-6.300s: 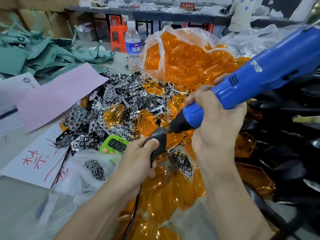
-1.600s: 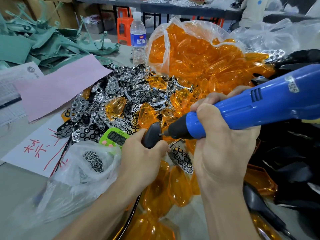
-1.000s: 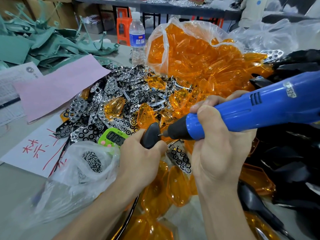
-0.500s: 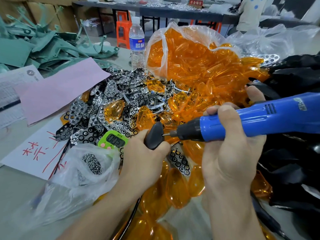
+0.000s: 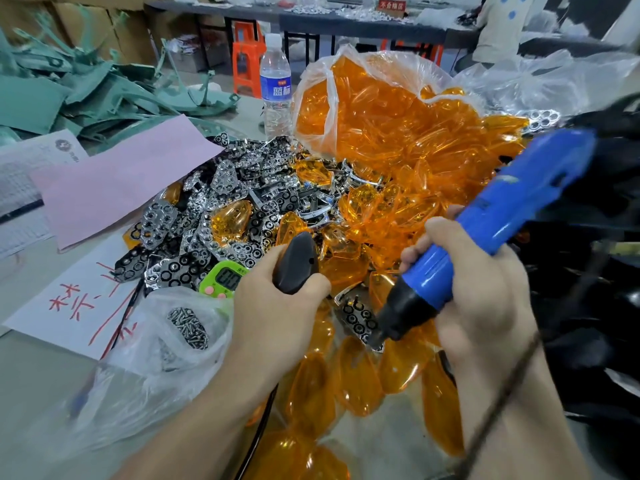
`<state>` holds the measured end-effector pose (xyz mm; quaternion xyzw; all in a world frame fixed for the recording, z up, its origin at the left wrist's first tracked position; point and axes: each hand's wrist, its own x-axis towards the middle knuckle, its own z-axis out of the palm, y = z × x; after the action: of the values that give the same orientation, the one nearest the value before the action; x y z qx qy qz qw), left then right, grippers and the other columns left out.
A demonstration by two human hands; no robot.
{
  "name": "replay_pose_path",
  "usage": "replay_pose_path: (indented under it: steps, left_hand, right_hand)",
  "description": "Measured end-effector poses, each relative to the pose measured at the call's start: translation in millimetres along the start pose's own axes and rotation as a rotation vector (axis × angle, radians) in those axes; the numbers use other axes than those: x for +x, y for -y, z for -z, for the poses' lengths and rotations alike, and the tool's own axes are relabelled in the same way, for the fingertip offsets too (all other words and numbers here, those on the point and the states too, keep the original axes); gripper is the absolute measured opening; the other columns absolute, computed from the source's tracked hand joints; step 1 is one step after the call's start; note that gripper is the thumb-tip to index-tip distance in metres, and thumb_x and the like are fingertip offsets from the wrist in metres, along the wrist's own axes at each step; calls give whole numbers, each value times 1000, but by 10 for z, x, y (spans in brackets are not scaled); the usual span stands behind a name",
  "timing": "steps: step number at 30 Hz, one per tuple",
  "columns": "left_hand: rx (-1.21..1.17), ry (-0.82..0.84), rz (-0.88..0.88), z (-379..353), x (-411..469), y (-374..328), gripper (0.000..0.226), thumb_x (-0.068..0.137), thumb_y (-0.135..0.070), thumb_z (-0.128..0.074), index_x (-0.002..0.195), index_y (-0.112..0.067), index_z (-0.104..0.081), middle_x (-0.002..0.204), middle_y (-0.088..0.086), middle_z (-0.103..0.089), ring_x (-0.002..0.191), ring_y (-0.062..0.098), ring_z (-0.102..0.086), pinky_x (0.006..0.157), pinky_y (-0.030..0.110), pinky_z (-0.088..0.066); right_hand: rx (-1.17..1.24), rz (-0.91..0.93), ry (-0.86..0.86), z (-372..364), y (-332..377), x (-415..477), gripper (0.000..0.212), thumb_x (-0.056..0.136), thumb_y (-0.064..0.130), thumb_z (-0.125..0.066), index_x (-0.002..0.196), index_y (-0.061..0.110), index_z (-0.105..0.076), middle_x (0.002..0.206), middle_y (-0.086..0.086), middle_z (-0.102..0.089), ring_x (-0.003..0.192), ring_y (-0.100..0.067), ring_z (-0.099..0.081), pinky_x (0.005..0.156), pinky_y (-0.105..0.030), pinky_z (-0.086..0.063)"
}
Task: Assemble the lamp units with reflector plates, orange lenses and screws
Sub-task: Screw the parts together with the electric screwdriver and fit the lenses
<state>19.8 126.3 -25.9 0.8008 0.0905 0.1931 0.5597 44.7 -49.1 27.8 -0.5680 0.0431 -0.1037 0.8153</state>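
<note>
**Driver clear of the unit, both hands loaded**

The left hand (image 5: 273,306) has the black unit (image 5: 297,263) just right of the timer (image 5: 225,280). Fingers and thumb curl tight round its lower half, and its rounded back faces the camera. That hold looks meant to offer the screw side to the tool, as there's a small dark hole near the unit's right edge.

The right hand (image 5: 485,306), farther right of the timer, is wrapped round the blue driver (image 5: 485,230) low on the barrel near the nose, for control, I'd say. The driver slants down and left. Its bit is clear of the unit and aimed at a lone plate (image 5: 358,318) lying right of and below the timer. Whether the bit touches it or sits just above, I can't tell.

Supplies sit within reach:
- The screws (image 5: 188,327) are in a clear bag just below the timer.
- The plates (image 5: 214,209) are heaped above the timer.
- The lenses (image 5: 381,116) spill from a bag up and to the right of the timer and spread under both wrists.

Now the murky parts:
- The unit's front is buried in the palm, so there's no saying whether a lens or plate is fitted.
- The bit tip is small and dark, and a screw on it can't be made out.
- The driver's tail is blurred.
- The black shells (image 5: 588,306) far right of the timer merge into one dark mass.
- A black cord (image 5: 263,427) runs from under the left wrist, its end cut off at the bottom edge.
</note>
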Motion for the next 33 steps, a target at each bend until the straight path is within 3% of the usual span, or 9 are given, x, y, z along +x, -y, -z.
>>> replay_pose_path:
  steps: [3,7,11,14,18,21,26,29,33]
  left_hand:
    - [-13,-8,-23,25,14,-16,17,72,-35,-66,74,-24,-53,57,-5,-44,48,9,-35,42,20,-30]
    - [-82,-38,20,69,38,-33,28,69,-36,-68,77,-14,-53,63,15,-49,50,18,-40,46,36,-34]
    - [-308,-188,42,201,125,-124,15,71,-25,-69,72,-15,-58,52,1,-50,42,14,-40,38,23,-32]
    - [-467,-343,25,401,229,-205,10,73,-16,-69,72,-23,-61,52,0,-53,41,16,-43,38,23,-30]
    - [-275,-510,-139,706,363,-307,19,70,-22,-70,79,-13,-56,72,30,-50,57,42,-47,46,47,-39]
    - [-41,-387,-242,752,332,-475,16,68,-28,-70,72,-23,-55,57,0,-47,50,20,-40,40,30,-31]
    - [-276,78,-19,526,105,-649,7,75,-23,-71,77,-24,-64,56,10,-51,44,18,-42,37,28,-32]
    - [-431,200,136,332,-34,-662,7,82,-22,-70,87,-19,-67,61,7,-56,49,16,-47,40,22,-37]
    - [-451,188,140,183,-173,-652,14,88,-37,-69,95,-25,-68,71,-1,-64,58,13,-58,48,24,-47]
  right_hand:
    - [-136,-123,23,-34,-5,12,16,93,20,-73,99,17,-58,60,-5,-62,51,-21,-65,50,-33,-54]
    - [-432,-301,161,20,55,74,39,91,33,-77,120,24,-53,72,-4,-68,52,-21,-66,49,-28,-53]
    - [-914,-209,211,-65,97,140,53,80,45,-80,112,31,-41,91,-3,-67,51,-18,-72,43,-24,-51]
    - [-1131,-180,238,-203,17,166,60,75,52,-78,115,29,-40,93,-1,-66,61,-19,-72,57,-36,-55]
    - [-1311,-179,228,-301,-186,155,58,80,54,-75,115,26,-38,95,-1,-60,77,-27,-66,75,-42,-55]
    - [-1389,-129,195,-311,-338,104,56,82,54,-74,112,27,-35,93,-1,-55,80,-30,-59,73,-40,-47]
    - [-1542,34,171,-405,-502,-53,64,79,55,-77,118,28,-35,90,-3,-57,85,-34,-62,70,-39,-42]
    - [-1555,108,176,-401,-424,-189,51,86,52,-71,122,27,-45,104,-3,-68,95,-31,-67,73,-39,-47]
    - [-964,222,164,-148,-62,-531,17,92,34,-62,109,37,-61,102,17,-72,94,-4,-68,83,-32,-56]
